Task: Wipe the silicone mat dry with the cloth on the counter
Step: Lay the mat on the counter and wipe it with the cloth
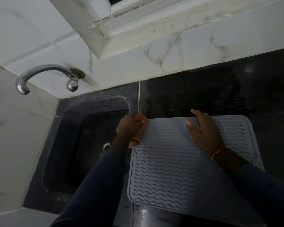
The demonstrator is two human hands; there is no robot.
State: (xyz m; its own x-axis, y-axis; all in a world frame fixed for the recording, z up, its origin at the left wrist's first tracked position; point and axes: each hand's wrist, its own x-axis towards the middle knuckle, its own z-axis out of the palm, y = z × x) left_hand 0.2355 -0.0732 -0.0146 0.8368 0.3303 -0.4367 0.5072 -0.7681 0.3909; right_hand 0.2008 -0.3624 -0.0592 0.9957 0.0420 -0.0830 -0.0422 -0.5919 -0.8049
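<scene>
A grey silicone mat (175, 169) with a wavy ribbed pattern lies flat on the dark counter (203, 92), right of the sink. My left hand (127, 126) is shut on an orange checked cloth (140, 130) and presses it against the mat's far left corner. My right hand (205, 131) rests flat on the mat near its far edge, fingers spread, holding it down. A thin bracelet shows on that wrist. Part of the cloth is hidden inside my left fist.
A dark sink (88, 141) with a metal drain (106, 147) lies left of the mat. A chrome tap (44, 74) juts from the white tiled wall above it. A window ledge (138, 30) overhangs the back wall.
</scene>
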